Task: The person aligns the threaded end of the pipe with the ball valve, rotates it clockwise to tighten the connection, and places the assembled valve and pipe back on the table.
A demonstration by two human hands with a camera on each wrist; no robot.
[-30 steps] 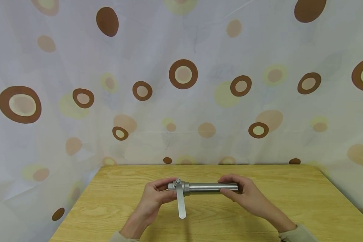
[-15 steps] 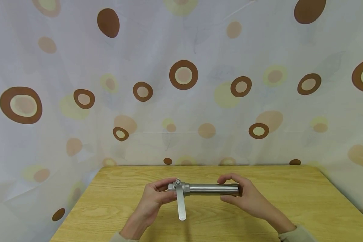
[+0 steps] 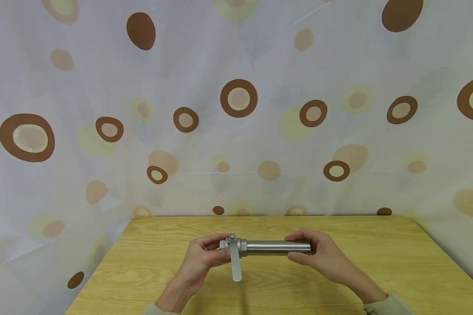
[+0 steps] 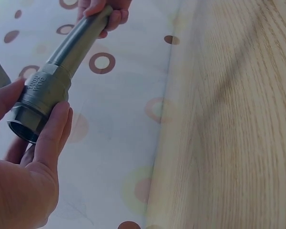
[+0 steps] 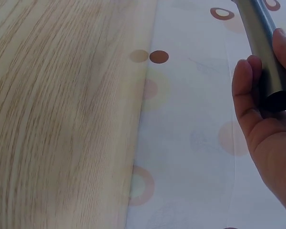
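In the head view a steel ball valve (image 3: 241,247) joins end to end with a straight metal pipe (image 3: 268,246), the two held level above the table. My left hand (image 3: 197,262) grips the valve body between thumb and fingers. The valve's flat lever handle (image 3: 235,264) points toward me. Around the pipe's right end, my right hand (image 3: 324,254) curls its thumb and fingers. Raised lettering and an open threaded end show on the valve body (image 4: 40,90) in the left wrist view. The right wrist view shows the pipe's open far end (image 5: 278,101); the threads inside the joint are hidden.
A wood-grain table (image 3: 161,236) lies beneath both hands. Behind it and at its sides hangs a pale curtain (image 3: 205,148) with brown and yellow circles, meeting the table's back edge.
My right hand's fingers loosened a little on the pipe half a second ago and now hold it again. The lever's tip sits slightly higher in view. The left hand keeps its place.
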